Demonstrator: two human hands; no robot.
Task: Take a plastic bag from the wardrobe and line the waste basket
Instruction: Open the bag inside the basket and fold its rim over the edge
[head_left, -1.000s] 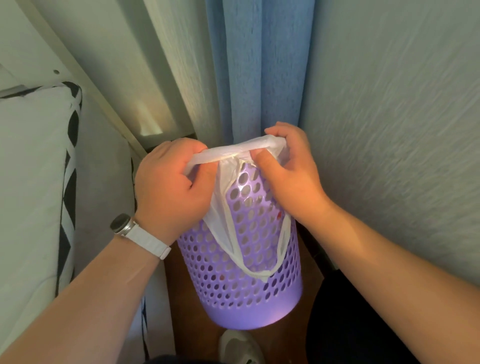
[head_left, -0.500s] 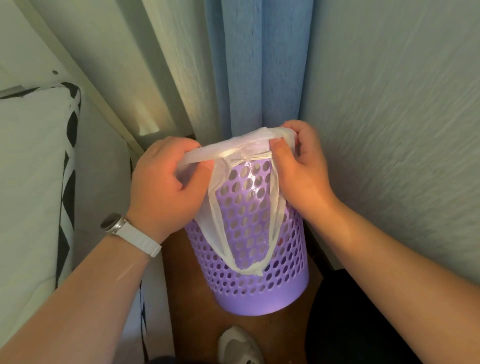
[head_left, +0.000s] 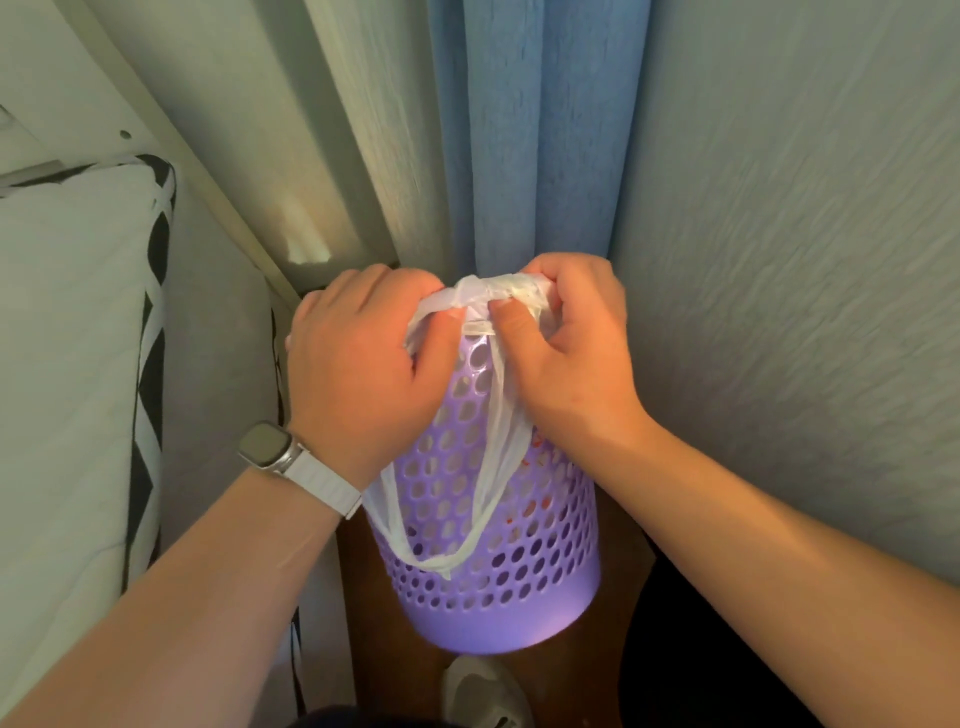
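Observation:
A purple perforated waste basket (head_left: 519, 587) stands upright on the wooden floor in the corner. A thin white plastic bag (head_left: 483, 299) is bunched over its top, and one handle loop (head_left: 488, 467) hangs down the front of the basket wall. My left hand (head_left: 358, 369) grips the bag at the basket's left rim. My right hand (head_left: 566, 353) pinches the bunched bag at the top right, thumb pressed on the plastic. The basket's mouth is hidden behind both hands.
A blue curtain (head_left: 540, 145) hangs right behind the basket, and a textured wall (head_left: 805, 260) runs close on the right. A white mattress with black-and-white trim (head_left: 72, 364) fills the left. A shoe (head_left: 483, 691) is on the floor at the basket's foot.
Both hands have drawn closer together at the top of the basket, gathering the bag into a tighter bunch. The hanging loop has narrowed.

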